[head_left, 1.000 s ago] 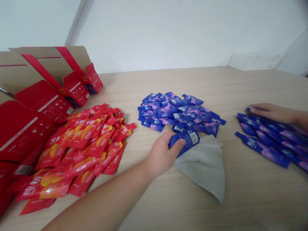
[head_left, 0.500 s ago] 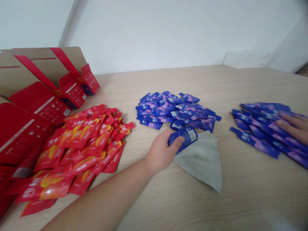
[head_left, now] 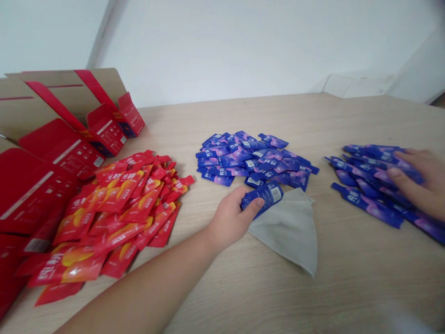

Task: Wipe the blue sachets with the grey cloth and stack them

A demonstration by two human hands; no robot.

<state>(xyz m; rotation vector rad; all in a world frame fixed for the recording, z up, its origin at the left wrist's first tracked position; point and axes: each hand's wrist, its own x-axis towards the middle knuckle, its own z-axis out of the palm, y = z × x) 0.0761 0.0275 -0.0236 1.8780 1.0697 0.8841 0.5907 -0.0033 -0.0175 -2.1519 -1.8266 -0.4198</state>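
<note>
From where I stand, the left hand [head_left: 229, 218] pinches a dark-blue flat pouch with a white barcode [head_left: 262, 197], thumb on top, above a soft grey cloth [head_left: 294, 232] on the pale wood-grain surface [head_left: 215, 297]. Just beyond that hand lies a loose heap of blue-and-purple spouted pouches [head_left: 239, 160]. Well off to the right, the right hand [head_left: 422, 181] rests on a row of overlapping blue-and-purple pouches [head_left: 368, 171], thumb and fingers apart; it's blurred, so I can't tell whether it grips any. Left of the left hand sits a pile of shiny red-and-orange pouches [head_left: 118, 208], beside open red cardboard boxes [head_left: 107, 130].
</note>
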